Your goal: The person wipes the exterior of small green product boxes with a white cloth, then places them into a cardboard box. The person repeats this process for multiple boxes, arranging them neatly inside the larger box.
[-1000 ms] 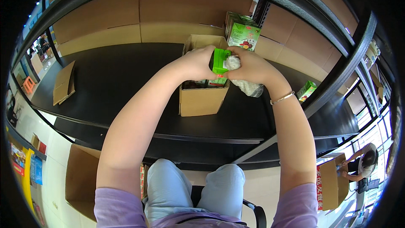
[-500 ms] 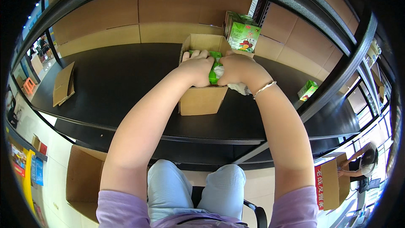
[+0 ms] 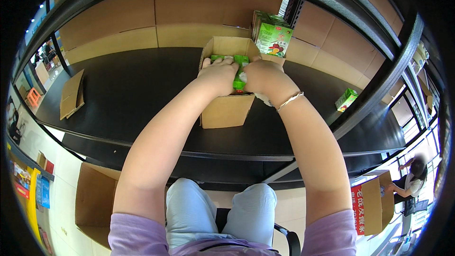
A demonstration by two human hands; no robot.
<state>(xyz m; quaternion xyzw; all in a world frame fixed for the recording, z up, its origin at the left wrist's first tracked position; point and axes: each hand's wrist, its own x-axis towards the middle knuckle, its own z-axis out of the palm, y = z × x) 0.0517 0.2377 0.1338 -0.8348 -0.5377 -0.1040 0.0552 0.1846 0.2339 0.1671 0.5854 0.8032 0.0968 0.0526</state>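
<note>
Since the first frame the green carton (image 3: 240, 84) has been brought down from above the box's rim, and it is now being held low inside the open cardboard box (image 3: 226, 114), upright or nearly so, between the two hands. Beside it, at the back left, more green packaging (image 3: 217, 58) is being partly covered by fingers. The carton's lowering is, it seems, being all but completed — only the hands are not yet being lifted away, and the top of the box is being left uncovered

By the left hand (image 3: 219, 78) the contents are being pressed from above, its fingers being spread across the mouth; whether anything is being gripped by it cannot be told. By the right hand (image 3: 264, 77), curled against the carton's other side, a white cloth (image 3: 264, 98) is apparently being clamped, its ends being shown on both sides of the hand

Farther out, the box is being supported by a black shelf (image 3: 142, 95). Outside it — still unboxed — a stack of green packages (image 3: 273, 40) is being kept behind to the right, and a single carton (image 3: 346, 99) is being left at the far right; a folded cardboard piece (image 3: 72, 95) is being left on the left
</note>
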